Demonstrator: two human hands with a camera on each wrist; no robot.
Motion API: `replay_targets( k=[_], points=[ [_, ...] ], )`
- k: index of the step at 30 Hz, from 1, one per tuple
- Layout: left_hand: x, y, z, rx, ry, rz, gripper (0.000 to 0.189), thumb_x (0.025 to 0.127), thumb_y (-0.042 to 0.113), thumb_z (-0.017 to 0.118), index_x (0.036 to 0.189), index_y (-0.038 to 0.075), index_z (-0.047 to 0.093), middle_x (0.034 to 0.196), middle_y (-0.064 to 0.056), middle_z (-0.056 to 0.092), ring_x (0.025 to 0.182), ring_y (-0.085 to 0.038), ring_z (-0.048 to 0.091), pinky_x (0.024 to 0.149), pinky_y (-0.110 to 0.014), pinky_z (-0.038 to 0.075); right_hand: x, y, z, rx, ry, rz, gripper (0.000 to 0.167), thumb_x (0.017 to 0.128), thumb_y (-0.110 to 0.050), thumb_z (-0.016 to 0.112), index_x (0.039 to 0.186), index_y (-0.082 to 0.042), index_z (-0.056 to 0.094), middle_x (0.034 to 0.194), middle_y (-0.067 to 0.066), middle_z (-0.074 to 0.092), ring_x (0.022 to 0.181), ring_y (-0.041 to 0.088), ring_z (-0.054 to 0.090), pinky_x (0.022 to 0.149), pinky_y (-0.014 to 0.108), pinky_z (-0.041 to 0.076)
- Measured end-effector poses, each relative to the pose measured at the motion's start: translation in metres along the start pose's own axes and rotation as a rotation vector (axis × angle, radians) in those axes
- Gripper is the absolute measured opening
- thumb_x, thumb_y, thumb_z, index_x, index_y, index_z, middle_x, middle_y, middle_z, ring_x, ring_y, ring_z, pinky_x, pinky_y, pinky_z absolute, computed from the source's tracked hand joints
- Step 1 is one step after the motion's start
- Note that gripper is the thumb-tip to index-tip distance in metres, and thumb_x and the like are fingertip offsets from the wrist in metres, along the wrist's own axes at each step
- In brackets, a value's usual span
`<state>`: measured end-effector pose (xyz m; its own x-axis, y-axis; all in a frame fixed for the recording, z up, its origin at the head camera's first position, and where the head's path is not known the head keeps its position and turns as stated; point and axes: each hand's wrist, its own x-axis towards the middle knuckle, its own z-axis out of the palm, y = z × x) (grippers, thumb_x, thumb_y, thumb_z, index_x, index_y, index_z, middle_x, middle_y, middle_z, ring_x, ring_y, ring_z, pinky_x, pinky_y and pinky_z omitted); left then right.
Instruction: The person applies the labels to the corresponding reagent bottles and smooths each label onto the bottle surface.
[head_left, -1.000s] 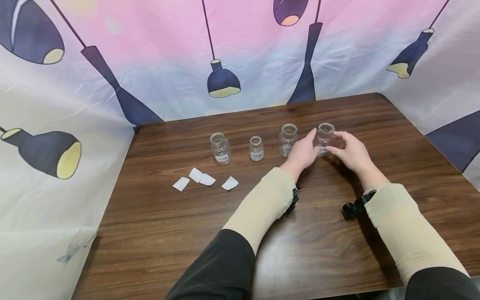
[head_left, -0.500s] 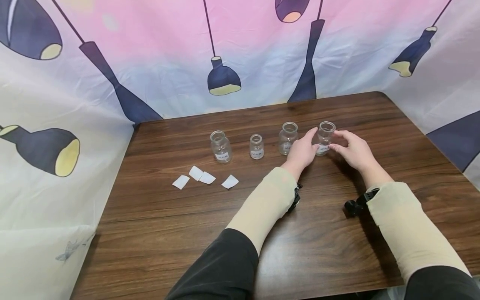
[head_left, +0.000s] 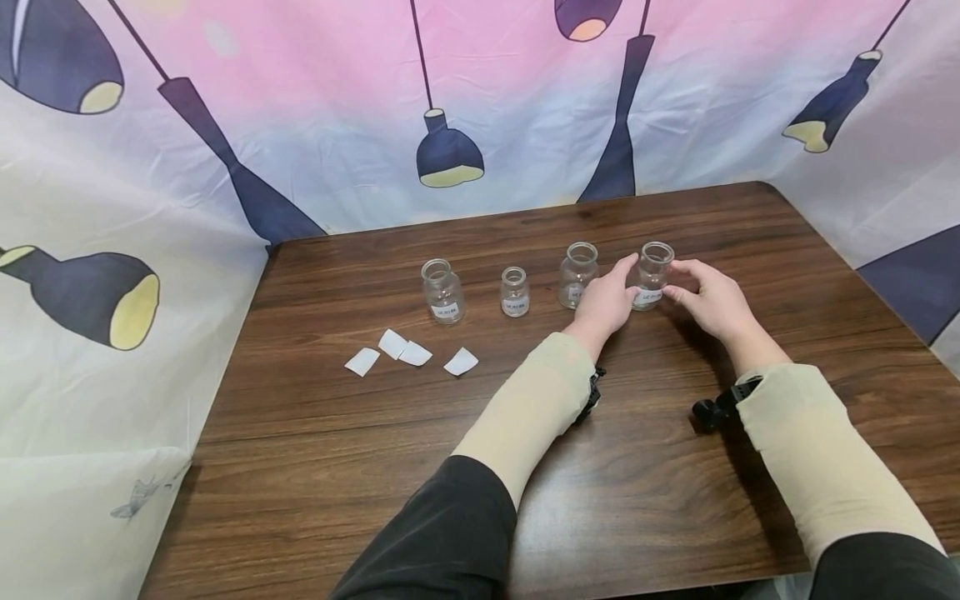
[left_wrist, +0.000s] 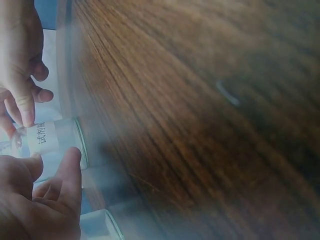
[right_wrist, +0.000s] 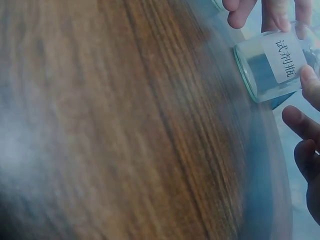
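Note:
A clear glass jar [head_left: 655, 265] with a white label stands upright at the right end of a row of jars. My left hand [head_left: 603, 302] holds it from the left, thumb by the label [left_wrist: 44, 137] and fingers along its side. From the right, my right hand [head_left: 712, 302] holds it too, its thumb pressing the label's edge and its index finger by the jar's neck. Dark printed characters show on the label in the right wrist view. Just behind my left hand stands another labelled jar [head_left: 578, 268], partly covered by that hand.
A small labelled jar [head_left: 514, 292] and a larger one [head_left: 442, 292] stand further left on the wooden table [head_left: 315, 467]. Several white paper pieces [head_left: 362, 362] lie in front of them. A printed cloth [head_left: 337, 125] hangs behind the table.
The jar's label, partly covered by my right thumb a second ago, shows more fully now. My right thumb has shifted slightly right to the label's edge.

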<state>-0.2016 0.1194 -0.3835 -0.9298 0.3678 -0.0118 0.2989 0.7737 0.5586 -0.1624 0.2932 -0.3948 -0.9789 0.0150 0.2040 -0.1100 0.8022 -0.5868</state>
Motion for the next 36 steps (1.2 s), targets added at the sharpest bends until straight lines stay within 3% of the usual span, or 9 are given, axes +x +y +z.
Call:
replay_targets(
  k=[7,12,19,24,30,36],
  points=[
    [-0.001,-0.002,0.001,0.005,-0.005,0.013,0.054,0.097,0.034,0.05,0.146,0.039,0.027,0.124,0.007,0.06,0.107,-0.011,0.059,0.09,-0.026,0.044,-0.002,0.0,0.002,0.003,-0.003,0.002,0.044,0.092,-0.021,0.061,0.13,-0.002,0.049,0.127,0.023,0.051,0.101,0.04,0.054,0.085,0.055,0.04],
    [-0.002,-0.003,0.001,0.022,-0.033,0.036,0.056,0.098,0.035,0.046,0.148,0.039,0.021,0.119,0.004,0.063,0.1,-0.014,0.062,0.086,-0.027,0.046,-0.002,0.003,0.003,0.003,0.001,-0.004,0.044,0.091,-0.018,0.062,0.129,-0.002,0.048,0.126,0.023,0.051,0.099,0.04,0.055,0.085,0.056,0.039],
    [-0.002,-0.005,0.001,0.002,-0.083,0.061,0.076,0.091,0.026,0.06,0.15,0.035,0.014,0.09,-0.001,0.068,0.067,-0.015,0.059,0.063,-0.027,0.045,-0.003,0.004,0.008,0.03,-0.007,-0.019,0.056,0.086,-0.015,0.069,0.134,-0.004,0.043,0.123,0.021,0.052,0.091,0.035,0.055,0.079,0.05,0.041],
    [-0.001,-0.003,0.005,0.031,-0.047,0.068,0.077,0.09,0.021,0.063,0.149,0.029,0.014,0.099,0.0,0.067,0.076,-0.012,0.062,0.069,-0.026,0.047,-0.005,0.004,0.016,0.036,-0.013,-0.038,0.065,0.085,-0.017,0.07,0.139,-0.005,0.035,0.122,0.019,0.049,0.081,0.029,0.052,0.066,0.041,0.04],
    [0.001,-0.005,0.008,0.046,-0.019,0.072,0.069,0.093,0.022,0.059,0.147,0.032,0.017,0.094,0.0,0.067,0.076,-0.012,0.062,0.07,-0.027,0.048,-0.003,0.004,0.018,0.029,0.007,-0.031,0.059,0.086,-0.007,0.067,0.137,-0.005,0.037,0.121,0.02,0.05,0.086,0.033,0.054,0.073,0.048,0.043],
    [0.002,-0.005,0.008,0.033,-0.027,0.087,0.069,0.093,0.024,0.059,0.147,0.033,0.017,0.078,0.001,0.065,0.063,-0.013,0.059,0.062,-0.028,0.047,-0.003,0.007,0.016,0.035,0.016,-0.022,0.058,0.086,-0.006,0.066,0.136,-0.007,0.037,0.12,0.019,0.051,0.088,0.033,0.056,0.074,0.049,0.043]
  ],
)
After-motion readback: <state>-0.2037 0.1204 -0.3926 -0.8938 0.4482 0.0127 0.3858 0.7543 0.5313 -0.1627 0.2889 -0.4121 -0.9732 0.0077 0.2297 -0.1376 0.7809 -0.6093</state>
